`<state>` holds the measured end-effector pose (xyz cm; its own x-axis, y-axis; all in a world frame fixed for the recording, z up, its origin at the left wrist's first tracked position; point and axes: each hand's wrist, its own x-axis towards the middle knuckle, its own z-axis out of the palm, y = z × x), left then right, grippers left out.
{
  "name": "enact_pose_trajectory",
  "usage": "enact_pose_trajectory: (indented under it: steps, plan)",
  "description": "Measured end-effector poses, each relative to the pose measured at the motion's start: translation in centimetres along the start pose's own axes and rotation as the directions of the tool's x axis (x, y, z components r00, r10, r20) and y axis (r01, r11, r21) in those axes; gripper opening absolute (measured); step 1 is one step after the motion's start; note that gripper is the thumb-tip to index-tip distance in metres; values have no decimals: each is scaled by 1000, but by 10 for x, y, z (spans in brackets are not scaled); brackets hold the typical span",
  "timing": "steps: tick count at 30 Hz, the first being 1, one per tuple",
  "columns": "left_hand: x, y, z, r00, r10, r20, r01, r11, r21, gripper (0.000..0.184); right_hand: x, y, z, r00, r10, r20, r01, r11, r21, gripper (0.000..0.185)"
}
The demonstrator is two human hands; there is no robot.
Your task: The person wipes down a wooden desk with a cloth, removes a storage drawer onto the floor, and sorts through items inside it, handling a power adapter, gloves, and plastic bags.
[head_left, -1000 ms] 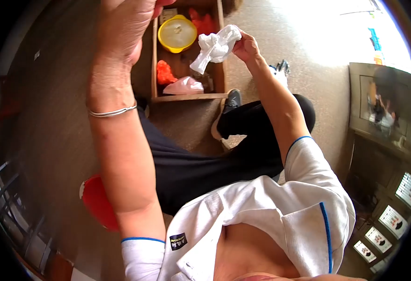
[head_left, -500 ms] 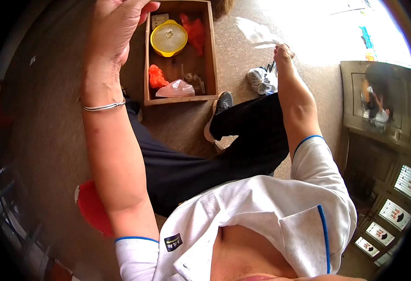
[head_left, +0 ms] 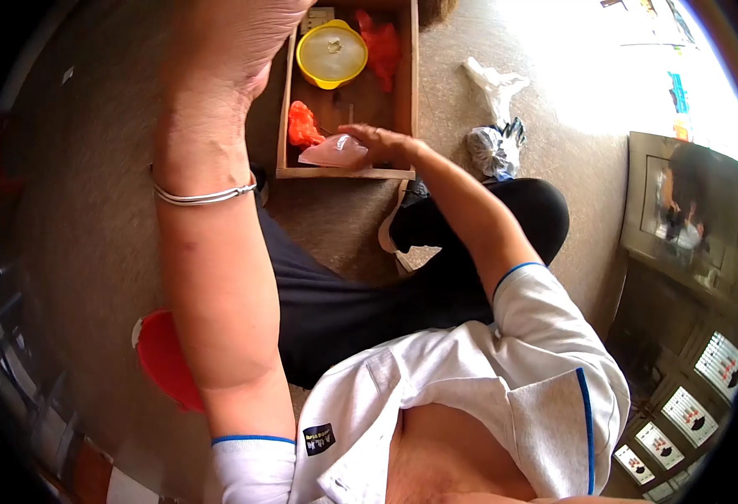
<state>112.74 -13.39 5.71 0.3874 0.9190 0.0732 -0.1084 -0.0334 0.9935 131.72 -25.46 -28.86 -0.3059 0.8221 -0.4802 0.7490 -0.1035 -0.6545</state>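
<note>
My right hand [head_left: 382,144] reaches over the near right corner of a wooden drawer [head_left: 411,84], fingers stretched out beside a pinkish clear plastic bag [head_left: 333,152]. Whether it touches the bag I cannot tell. My left hand [head_left: 239,38], a silver bangle at its wrist, is raised at the top edge, left of the drawer. Its fingers are mostly cut off by the frame. Inside the drawer lie an orange plastic bag [head_left: 303,126], a yellow-rimmed round container with a translucent lid [head_left: 333,55] and a red plastic bag [head_left: 379,50].
A white plastic bag [head_left: 497,84] rests on the floor right of the drawer, against a greyish tied bag [head_left: 495,149]. A red round object [head_left: 167,359] is beside my left arm. At the right stands a cabinet with a glossy panel [head_left: 680,202].
My right hand has let go of the white bag, which now lies on the floor, and has swung left into the drawer. My left hand is higher and nearer the camera.
</note>
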Motion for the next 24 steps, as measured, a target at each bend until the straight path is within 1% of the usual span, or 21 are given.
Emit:
enact_pose_trajectory:
  steps: [2, 3, 4, 5, 7, 8, 9, 10, 11, 12, 15, 18, 21, 24]
  plan:
    - [2, 0, -2, 1000, 20, 12, -19, 1000, -12, 12, 8, -12, 19, 998, -51, 43, 53, 998, -39, 88]
    - [4, -1, -4, 998, 46, 38, -45, 999, -19, 13, 12, -9, 22, 981, -194, 20, 195, 975, -102, 82]
    - [4, -3, -5, 998, 51, 47, -50, 998, -35, 13, 3, -17, 19, 1000, 24, -9, -25, 991, -131, 60]
    - [4, -3, -6, 996, 64, 55, -61, 997, -55, 13, 5, -6, 14, 999, -27, 45, 38, 962, -270, 47]
    - [5, -6, -8, 993, 96, 68, -89, 991, -97, 13, 2, 12, 6, 990, -143, -18, 126, 920, -370, 31]
    - [4, -8, -9, 990, 114, 79, -104, 988, -116, 13, -3, 19, 6, 967, -208, -148, 148, 929, -338, 27]
    - [5, -9, -10, 987, 132, 93, -119, 984, -133, 13, -5, 21, 5, 923, -264, -280, 174, 936, -307, 24]
    - [6, -9, -8, 989, 121, 81, -113, 988, -106, 13, -9, 10, 2, 934, -118, -337, 65, 984, -164, 24]
    - [7, -8, -5, 991, 110, 69, -105, 991, -80, 13, -14, -2, 0, 927, 35, -372, -43, 999, -12, 24]
    - [7, -7, -3, 993, 99, 58, -96, 994, -53, 13, -16, -12, -2, 904, 191, -383, -146, 979, 143, 24]
    - [5, -6, 0, 994, 90, 61, -87, 995, -53, 12, -14, -15, -3, 886, 191, -421, -188, 981, 51, 23]
    - [-1, 1, 6, 998, 66, -10, -66, 997, 35, 10, -13, -24, -3, 826, 265, -498, -241, 964, 114, 25]
    - [1, -2, 0, 994, 106, 31, -106, 994, 6, 10, -20, -36, -11, 824, 320, -467, -294, 947, 130, 25]
    - [-3, 2, 3, 996, 84, -11, -83, 997, 4, 9, -15, -22, -9, 826, 238, -510, -201, 971, 129, 23]
